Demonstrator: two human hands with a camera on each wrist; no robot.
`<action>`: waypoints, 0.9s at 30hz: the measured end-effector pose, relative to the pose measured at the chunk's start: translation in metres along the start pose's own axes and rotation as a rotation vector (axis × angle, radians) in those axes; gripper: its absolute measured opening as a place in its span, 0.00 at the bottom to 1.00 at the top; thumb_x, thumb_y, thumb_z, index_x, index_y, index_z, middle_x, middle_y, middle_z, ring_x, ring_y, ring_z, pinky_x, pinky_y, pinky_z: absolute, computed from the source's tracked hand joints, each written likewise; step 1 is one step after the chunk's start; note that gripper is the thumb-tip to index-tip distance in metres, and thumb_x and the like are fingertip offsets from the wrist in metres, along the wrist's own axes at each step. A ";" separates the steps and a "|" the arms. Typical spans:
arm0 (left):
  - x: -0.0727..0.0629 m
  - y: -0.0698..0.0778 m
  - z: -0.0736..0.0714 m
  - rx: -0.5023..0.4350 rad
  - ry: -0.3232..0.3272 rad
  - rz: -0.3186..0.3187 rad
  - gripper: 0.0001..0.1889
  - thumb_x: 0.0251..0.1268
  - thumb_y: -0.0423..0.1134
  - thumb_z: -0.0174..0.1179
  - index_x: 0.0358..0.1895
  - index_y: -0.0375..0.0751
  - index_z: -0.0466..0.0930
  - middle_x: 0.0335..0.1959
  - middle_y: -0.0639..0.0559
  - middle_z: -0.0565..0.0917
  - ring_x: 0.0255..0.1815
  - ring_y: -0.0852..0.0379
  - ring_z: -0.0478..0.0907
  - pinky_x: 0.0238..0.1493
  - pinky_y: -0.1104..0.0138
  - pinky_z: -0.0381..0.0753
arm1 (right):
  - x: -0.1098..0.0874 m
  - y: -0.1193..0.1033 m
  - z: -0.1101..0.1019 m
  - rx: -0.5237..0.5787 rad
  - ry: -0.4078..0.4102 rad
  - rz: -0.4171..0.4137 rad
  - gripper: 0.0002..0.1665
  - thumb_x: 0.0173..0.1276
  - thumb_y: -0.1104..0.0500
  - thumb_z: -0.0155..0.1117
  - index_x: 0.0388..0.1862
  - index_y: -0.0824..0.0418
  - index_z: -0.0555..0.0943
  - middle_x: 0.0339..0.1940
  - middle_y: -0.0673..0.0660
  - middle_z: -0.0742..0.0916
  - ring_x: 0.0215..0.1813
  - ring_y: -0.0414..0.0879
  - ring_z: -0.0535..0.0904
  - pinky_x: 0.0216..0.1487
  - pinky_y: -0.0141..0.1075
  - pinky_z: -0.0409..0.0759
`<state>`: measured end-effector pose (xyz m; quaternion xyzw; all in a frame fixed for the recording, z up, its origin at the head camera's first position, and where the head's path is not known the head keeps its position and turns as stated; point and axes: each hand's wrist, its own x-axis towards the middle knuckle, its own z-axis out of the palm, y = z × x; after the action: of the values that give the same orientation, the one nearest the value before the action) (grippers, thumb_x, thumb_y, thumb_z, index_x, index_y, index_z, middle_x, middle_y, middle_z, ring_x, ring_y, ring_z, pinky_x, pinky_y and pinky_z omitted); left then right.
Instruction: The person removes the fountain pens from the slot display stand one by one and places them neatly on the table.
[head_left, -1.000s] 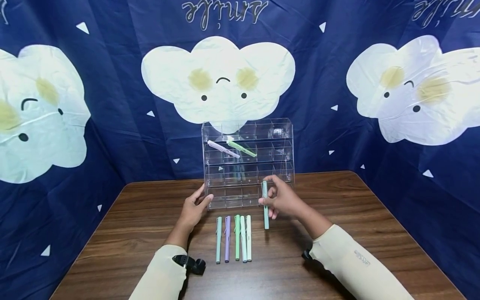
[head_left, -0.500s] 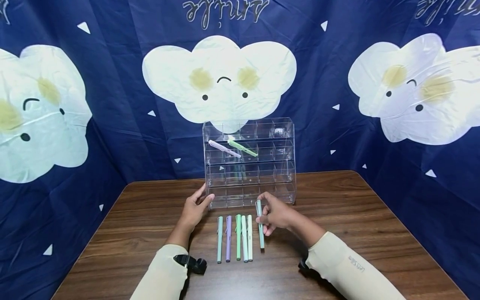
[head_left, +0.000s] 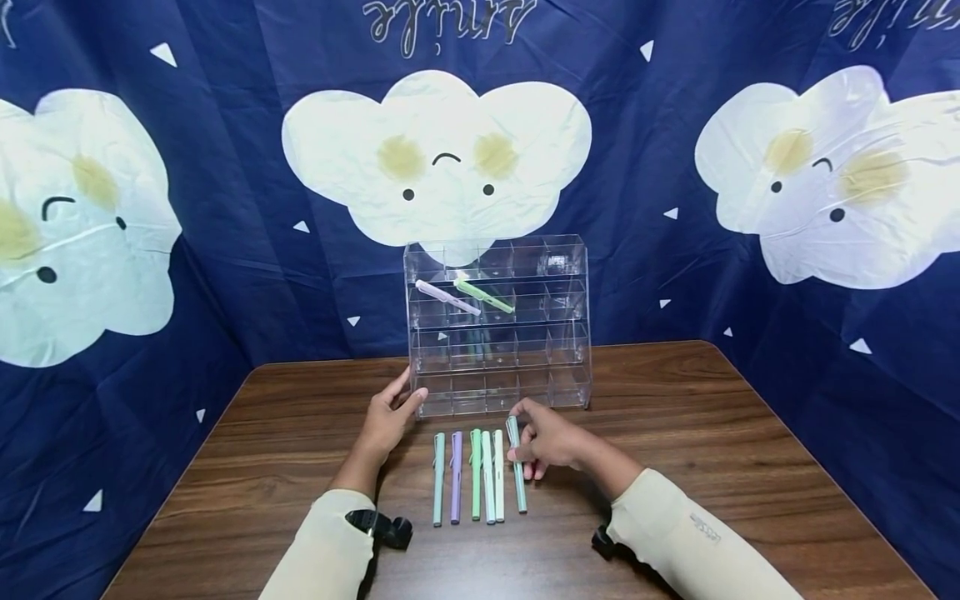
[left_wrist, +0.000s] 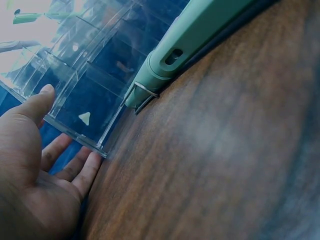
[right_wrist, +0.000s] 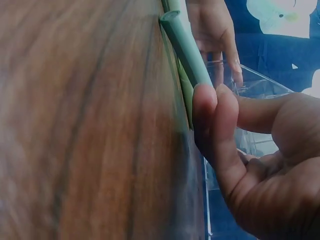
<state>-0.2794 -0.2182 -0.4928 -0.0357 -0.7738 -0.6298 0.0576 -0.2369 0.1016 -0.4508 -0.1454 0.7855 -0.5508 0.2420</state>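
My right hand (head_left: 551,437) pinches a blue-green pen (head_left: 517,475) by its upper part, to the right of a row of pens. In the right wrist view, thumb and fingertips meet on that pen (right_wrist: 187,47). A clear tiered rack (head_left: 498,392) stands behind the row. My left hand (head_left: 386,425) holds its lower left corner, thumb in front and fingers at the side. The row has a teal pen (head_left: 438,479), a purple pen (head_left: 456,479), a green pen (head_left: 476,475), a pale mint pen (head_left: 488,479) and a cream pen (head_left: 499,479). Their clips are at the far end.
A pale lilac pen (head_left: 447,297) and a light green pen (head_left: 483,296) lie slanted across an upper tier of the rack. The wooden table (head_left: 660,392) backs onto a blue cloth (head_left: 645,283) with cloud prints. Black straps with cameras sit on both wrists.
My right hand has brought the blue-green pen down and leftward, from in front of the rack's lower right to beside the cream pen. The left hand stays at the rack.
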 end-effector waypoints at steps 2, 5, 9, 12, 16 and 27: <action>0.000 0.000 -0.001 0.003 -0.001 -0.003 0.35 0.81 0.43 0.67 0.86 0.54 0.66 0.82 0.34 0.72 0.80 0.36 0.74 0.58 0.70 0.84 | 0.001 0.001 0.000 -0.025 0.008 -0.007 0.40 0.72 0.71 0.74 0.76 0.69 0.64 0.31 0.58 0.81 0.22 0.47 0.83 0.21 0.35 0.83; 0.000 0.000 -0.001 0.004 -0.002 -0.010 0.35 0.81 0.44 0.67 0.86 0.54 0.66 0.82 0.34 0.73 0.79 0.37 0.75 0.58 0.70 0.85 | 0.001 0.005 -0.001 -0.075 0.018 -0.021 0.39 0.71 0.69 0.76 0.74 0.69 0.66 0.30 0.57 0.82 0.20 0.46 0.81 0.20 0.34 0.78; 0.000 -0.001 0.000 -0.007 0.002 -0.006 0.35 0.81 0.42 0.67 0.86 0.52 0.67 0.80 0.32 0.74 0.77 0.36 0.77 0.58 0.68 0.86 | 0.004 0.010 -0.003 -0.076 0.001 -0.025 0.39 0.70 0.68 0.77 0.73 0.71 0.68 0.28 0.56 0.82 0.18 0.45 0.79 0.20 0.34 0.77; -0.001 0.000 0.001 -0.006 0.007 -0.001 0.35 0.81 0.42 0.67 0.86 0.52 0.66 0.80 0.33 0.74 0.78 0.36 0.76 0.58 0.67 0.87 | 0.007 0.014 -0.003 -0.050 -0.021 -0.030 0.39 0.70 0.68 0.77 0.73 0.71 0.67 0.28 0.55 0.82 0.18 0.44 0.80 0.19 0.33 0.77; -0.001 0.001 0.001 -0.007 0.010 0.004 0.34 0.81 0.41 0.66 0.86 0.51 0.67 0.81 0.33 0.74 0.78 0.36 0.75 0.57 0.69 0.86 | 0.011 0.018 -0.004 -0.041 -0.034 -0.040 0.39 0.69 0.68 0.78 0.72 0.72 0.68 0.27 0.54 0.83 0.17 0.44 0.80 0.19 0.33 0.78; -0.001 0.002 0.000 0.000 0.011 -0.005 0.35 0.81 0.43 0.67 0.86 0.52 0.67 0.81 0.33 0.73 0.78 0.36 0.76 0.59 0.65 0.87 | 0.013 0.021 -0.005 -0.047 -0.032 -0.041 0.40 0.68 0.67 0.80 0.73 0.73 0.69 0.27 0.55 0.85 0.17 0.42 0.80 0.18 0.32 0.79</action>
<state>-0.2779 -0.2177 -0.4914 -0.0304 -0.7737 -0.6299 0.0605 -0.2503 0.1068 -0.4723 -0.1761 0.7911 -0.5345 0.2396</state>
